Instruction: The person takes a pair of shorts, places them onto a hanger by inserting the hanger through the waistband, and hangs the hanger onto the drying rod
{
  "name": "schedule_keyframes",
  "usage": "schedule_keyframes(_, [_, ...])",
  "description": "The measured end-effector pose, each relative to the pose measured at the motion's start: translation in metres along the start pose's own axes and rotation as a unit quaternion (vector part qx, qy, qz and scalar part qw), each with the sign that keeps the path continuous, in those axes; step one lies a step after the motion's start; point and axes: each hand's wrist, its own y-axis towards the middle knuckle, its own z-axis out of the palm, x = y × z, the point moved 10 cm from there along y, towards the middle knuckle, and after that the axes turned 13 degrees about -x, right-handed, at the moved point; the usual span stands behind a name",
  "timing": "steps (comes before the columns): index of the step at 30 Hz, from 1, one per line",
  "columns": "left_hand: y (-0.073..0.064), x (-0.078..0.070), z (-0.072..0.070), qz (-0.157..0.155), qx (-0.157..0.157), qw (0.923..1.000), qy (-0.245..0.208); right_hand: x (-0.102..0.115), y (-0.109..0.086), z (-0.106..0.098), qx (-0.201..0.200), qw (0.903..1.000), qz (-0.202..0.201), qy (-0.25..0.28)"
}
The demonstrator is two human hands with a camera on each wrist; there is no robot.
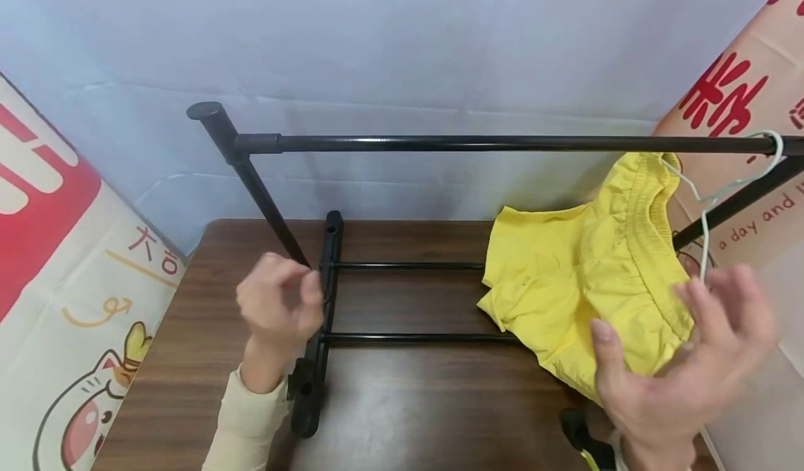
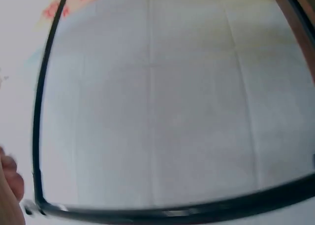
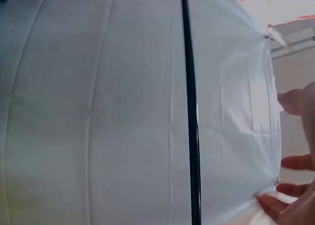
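Yellow shorts [image 1: 559, 275] with a gathered elastic waistband hang at the right end of a black garment rack [image 1: 440, 144]. A pale green hanger [image 1: 705, 230] hooks over the top bar and runs down by the waistband. My right hand [image 1: 685, 373] is in front of the shorts, fingers spread and bent, overlapping the shorts and the hanger's lower end in the head view. Nothing is in its grasp. Beside the rack's left post, my left hand [image 1: 279, 300] hovers with loosely curled fingers, thumb apart from them, holding nothing. Each wrist view catches only part of its hand at the edge.
The rack's left foot [image 1: 306, 412] and two lower rails [image 1: 414, 337] stand on a brown wooden table [image 1: 408, 401]. Behind is a pale cloth backdrop [image 1: 402, 52]. Printed sheets cover the left side [image 1: 75, 262] and right side [image 1: 754, 199].
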Motion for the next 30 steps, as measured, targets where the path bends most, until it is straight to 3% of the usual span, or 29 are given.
schedule_keyframes(2, [-0.001,-0.014,0.02,0.049,0.091,0.9943,-0.025,0.01,-0.005,0.01,-0.024,0.9966,0.02,0.077])
schedule_keyframes(4, [-0.008,-0.017,0.043,0.065,0.182,0.9808,-0.026,0.016,-0.01,0.027,0.0,0.9903,0.038,0.134])
schedule_keyframes(7, [-0.024,-0.008,0.078,0.05,0.294,0.9544,-0.006,0.013,-0.021,0.066,0.127,0.9807,0.036,0.144])
schedule_keyframes(9, [-0.038,0.002,0.099,0.038,0.353,0.9348,0.008,0.0,-0.035,0.095,0.24,0.9649,0.019,0.105])
schedule_keyframes(11, [-0.049,0.011,0.118,0.043,0.392,0.9186,0.028,-0.02,-0.05,0.121,0.331,0.9422,0.009,0.052])
schedule_keyframes(13, [-0.056,0.021,0.135,0.065,0.404,0.911,0.052,-0.043,-0.062,0.146,0.388,0.9213,0.024,0.011])
schedule_keyframes(16, [-0.059,0.038,0.155,0.099,0.379,0.9148,0.096,-0.075,-0.076,0.178,0.433,0.8986,0.056,-0.039])
schedule_keyframes(19, [-0.061,0.058,0.167,0.097,0.349,0.9219,0.137,-0.093,-0.09,0.206,0.45,0.8897,0.061,-0.05])
schedule_keyframes(20, [-0.063,0.065,0.171,0.092,0.347,0.9206,0.154,-0.096,-0.095,0.212,0.455,0.8871,0.056,-0.054])
schedule_keyframes(23, [-0.071,0.086,0.178,0.055,0.36,0.9099,0.198,-0.106,-0.111,0.227,0.471,0.8782,0.042,-0.074])
schedule_keyframes(26, [-0.081,0.105,0.182,0.001,0.391,0.8904,0.232,-0.119,-0.127,0.234,0.495,0.8596,0.043,-0.12])
schedule_keyframes(28, [-0.087,0.115,0.184,-0.031,0.408,0.8796,0.243,-0.126,-0.133,0.237,0.494,0.8561,0.025,-0.148])
schedule_keyframes(30, [-0.092,0.122,0.188,-0.039,0.418,0.8712,0.255,-0.131,-0.134,0.242,0.48,0.8614,-0.002,-0.165])
